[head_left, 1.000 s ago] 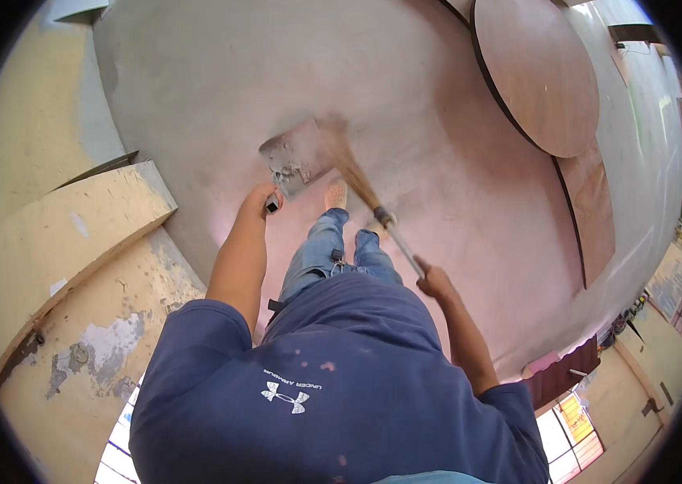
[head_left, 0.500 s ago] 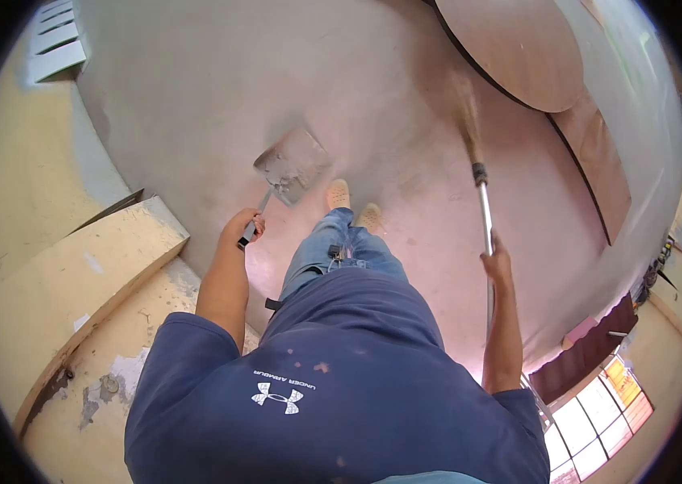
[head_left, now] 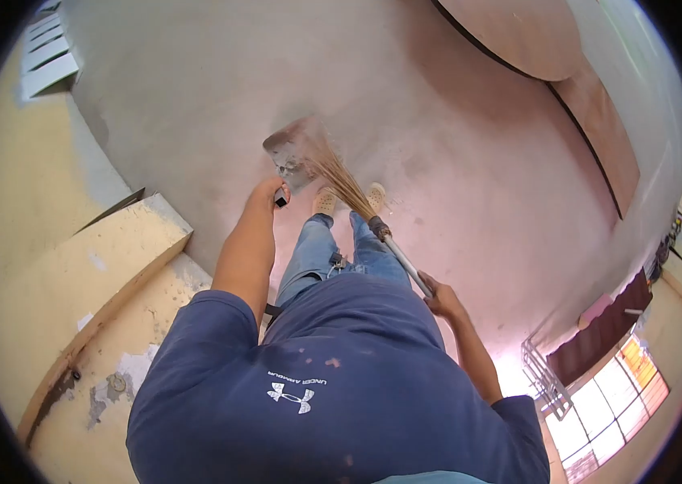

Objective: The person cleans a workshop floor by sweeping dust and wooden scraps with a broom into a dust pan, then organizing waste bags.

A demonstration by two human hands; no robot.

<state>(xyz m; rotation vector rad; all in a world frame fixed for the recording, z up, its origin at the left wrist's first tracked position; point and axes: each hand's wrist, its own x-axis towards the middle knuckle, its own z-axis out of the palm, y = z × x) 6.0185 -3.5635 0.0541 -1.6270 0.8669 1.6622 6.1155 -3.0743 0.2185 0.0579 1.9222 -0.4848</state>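
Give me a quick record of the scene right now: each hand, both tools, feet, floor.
left hand: gripping the handle of the dustpan
right hand: gripping the pole of the broom
broom: bristles overlap the pan in view; contact unclear
dustpan: greyish debris visible
feet: tan perforated shoes, just behind the pan
floor: grey, pinkish in places

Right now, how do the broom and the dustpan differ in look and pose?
The broom is a long pale pole with brown bristles; the dustpan is a flat, wide, dirty-looking pan. The broom slants from the right hand across toward the pan, while the dustpan sits ahead of the left hand. The broom's bristle tips overlap the dustpan's face in view; the dustpan is partly covered by them. Both are hand-held.
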